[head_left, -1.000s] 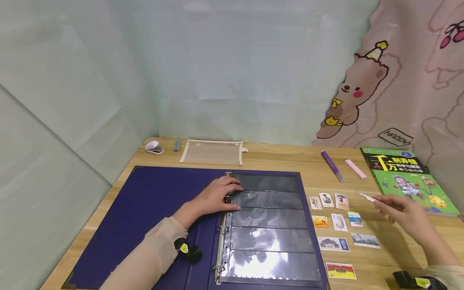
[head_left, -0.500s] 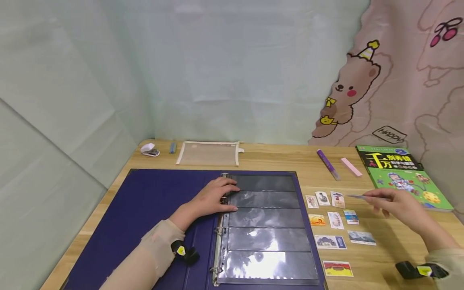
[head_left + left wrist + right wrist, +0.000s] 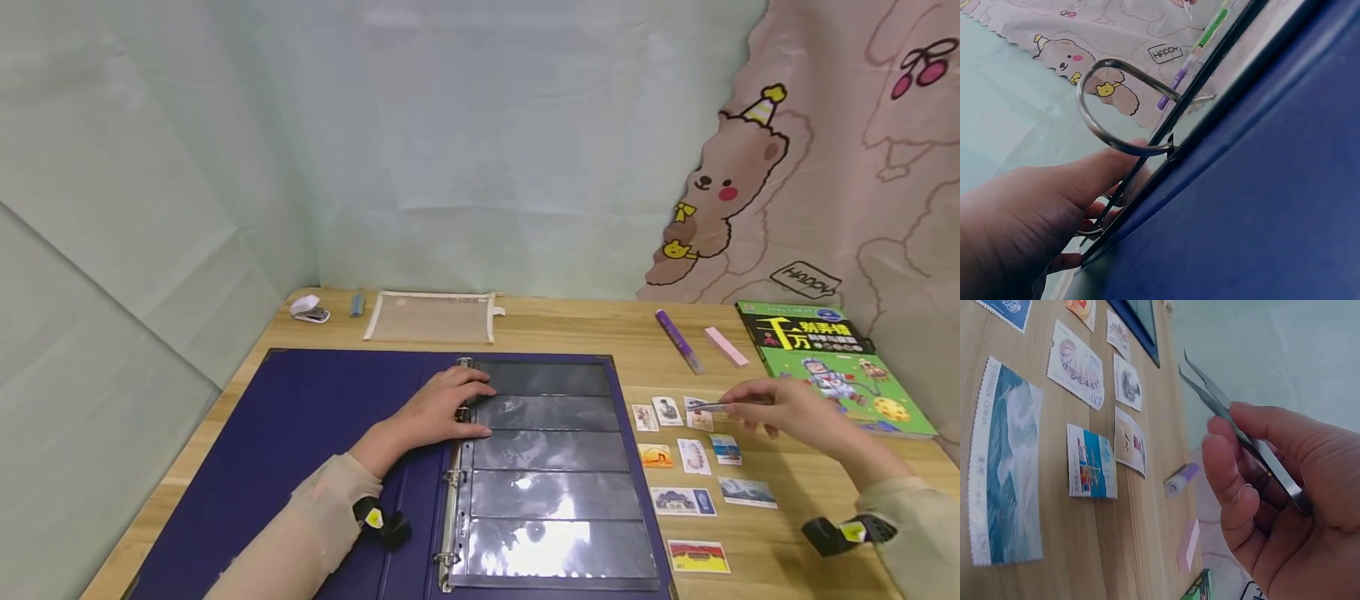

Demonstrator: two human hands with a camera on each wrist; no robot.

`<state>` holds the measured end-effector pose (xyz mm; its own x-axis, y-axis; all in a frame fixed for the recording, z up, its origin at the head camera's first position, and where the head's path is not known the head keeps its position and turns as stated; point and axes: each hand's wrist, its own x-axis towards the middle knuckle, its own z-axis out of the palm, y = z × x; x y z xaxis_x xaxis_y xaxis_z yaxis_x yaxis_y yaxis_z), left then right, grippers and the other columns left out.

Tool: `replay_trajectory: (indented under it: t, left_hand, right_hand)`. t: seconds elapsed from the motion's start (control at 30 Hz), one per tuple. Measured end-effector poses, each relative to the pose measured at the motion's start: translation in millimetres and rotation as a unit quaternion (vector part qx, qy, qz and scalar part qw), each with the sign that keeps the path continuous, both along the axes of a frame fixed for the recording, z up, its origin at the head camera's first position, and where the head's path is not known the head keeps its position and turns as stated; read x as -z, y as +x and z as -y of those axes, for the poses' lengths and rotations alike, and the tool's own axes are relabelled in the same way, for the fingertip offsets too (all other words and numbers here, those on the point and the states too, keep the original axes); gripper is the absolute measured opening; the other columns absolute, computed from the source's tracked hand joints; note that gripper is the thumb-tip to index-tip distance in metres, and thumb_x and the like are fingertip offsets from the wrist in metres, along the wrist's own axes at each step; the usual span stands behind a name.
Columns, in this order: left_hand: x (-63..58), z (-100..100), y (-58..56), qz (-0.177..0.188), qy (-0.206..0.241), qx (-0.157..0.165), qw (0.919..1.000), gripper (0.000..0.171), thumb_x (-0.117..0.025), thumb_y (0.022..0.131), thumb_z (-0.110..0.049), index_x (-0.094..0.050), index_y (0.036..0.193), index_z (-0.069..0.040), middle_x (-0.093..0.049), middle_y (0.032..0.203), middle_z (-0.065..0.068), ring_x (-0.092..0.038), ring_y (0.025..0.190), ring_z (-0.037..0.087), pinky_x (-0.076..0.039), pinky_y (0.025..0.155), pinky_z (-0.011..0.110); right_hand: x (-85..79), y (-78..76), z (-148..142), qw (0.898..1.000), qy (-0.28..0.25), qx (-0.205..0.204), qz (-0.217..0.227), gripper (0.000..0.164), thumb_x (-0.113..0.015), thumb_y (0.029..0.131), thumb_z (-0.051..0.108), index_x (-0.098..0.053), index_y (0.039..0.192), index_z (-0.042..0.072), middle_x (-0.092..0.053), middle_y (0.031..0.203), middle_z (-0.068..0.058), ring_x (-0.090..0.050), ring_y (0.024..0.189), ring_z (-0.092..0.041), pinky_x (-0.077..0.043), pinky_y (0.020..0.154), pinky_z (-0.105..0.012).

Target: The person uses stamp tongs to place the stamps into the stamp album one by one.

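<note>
My left hand (image 3: 441,408) rests over the metal rings of an open blue ring binder (image 3: 330,425), fingers spread onto the clear pocket page (image 3: 555,454). Seen from the left wrist, its thumb lies beside a ring (image 3: 1094,119). My right hand (image 3: 787,412) pinches a pair of tweezers (image 3: 1213,400) between thumb and fingers. In the right wrist view the tips are slightly apart, with nothing between them. From the head, the tweezers overlap the right-hand stamp (image 3: 701,421) of the top row. Several other stamps lie around it, among them a blue one (image 3: 727,449) and a long grey landscape one (image 3: 748,492).
Behind the stamps lie a purple pen (image 3: 678,340) and a pink bar (image 3: 726,346). A green book (image 3: 840,375) is at the right. Along the back edge are a white stapler (image 3: 310,309), a small blue object (image 3: 357,305) and a mesh zip pouch (image 3: 431,318).
My right hand has moved left with the tweezers, which now overlap the top row's right-hand stamp. My left hand has stayed on the binder. The head view has shifted slightly.
</note>
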<state>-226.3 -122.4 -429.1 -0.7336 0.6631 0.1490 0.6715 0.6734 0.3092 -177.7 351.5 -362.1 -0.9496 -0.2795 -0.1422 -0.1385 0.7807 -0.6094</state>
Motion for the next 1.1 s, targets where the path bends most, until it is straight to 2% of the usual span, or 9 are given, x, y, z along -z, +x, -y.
replay_trajectory:
  t: [0.23, 0.47, 0.73, 1.1]
  left_hand:
    - [-1.1, 0.0, -0.4, 0.004, -0.001, -0.003, 1.0, 0.056, -0.061, 0.076, -0.055, -0.053, 0.122, -0.025, -0.044, 0.134, -0.001, -0.036, 0.128, 0.021, -0.029, 0.104, 0.045]
    - [-0.7, -0.3, 0.7, 0.002, -0.002, -0.002, 1.0, 0.056, -0.061, 0.076, -0.055, -0.053, 0.122, -0.025, -0.044, 0.134, 0.0, -0.037, 0.127, 0.02, -0.03, 0.104, 0.044]
    - [0.6, -0.6, 1.0, -0.005, 0.0, 0.0, 1.0, 0.056, -0.061, 0.075, -0.055, -0.054, 0.122, -0.025, -0.045, 0.134, -0.001, -0.038, 0.126, 0.02, -0.031, 0.103, 0.044]
    - [2.0, -0.4, -0.2, -0.009, -0.003, -0.002, 1.0, 0.056, -0.061, 0.075, -0.056, -0.054, 0.122, -0.026, -0.045, 0.134, -0.001, -0.037, 0.127, 0.02, -0.031, 0.103, 0.043]
  right_hand:
    - [2.5, -10.9, 7.9, 0.999, -0.021, -0.033, 0.024, 0.028, -0.056, 0.088, 0.024, -0.062, 0.103, 0.001, -0.062, 0.068, -0.003, -0.053, 0.056, -0.008, -0.042, 0.046, -0.024]
    - [6.9, -20.4, 14.6, 0.996, -0.043, -0.054, 0.056, 0.026, -0.055, 0.088, 0.021, -0.063, 0.098, -0.002, -0.064, 0.071, -0.007, -0.053, 0.053, -0.009, -0.041, 0.043, -0.025]
    - [6.4, -26.1, 20.5, 0.994, -0.046, -0.056, 0.082, 0.025, -0.057, 0.087, 0.02, -0.063, 0.095, -0.004, -0.061, 0.064, -0.007, -0.047, 0.048, -0.005, -0.036, 0.04, -0.023]
    - [6.3, -29.5, 19.8, 0.994, -0.032, -0.046, 0.094, 0.024, -0.058, 0.086, 0.018, -0.063, 0.095, -0.004, -0.064, 0.072, -0.01, -0.052, 0.051, -0.006, -0.036, 0.04, -0.021]
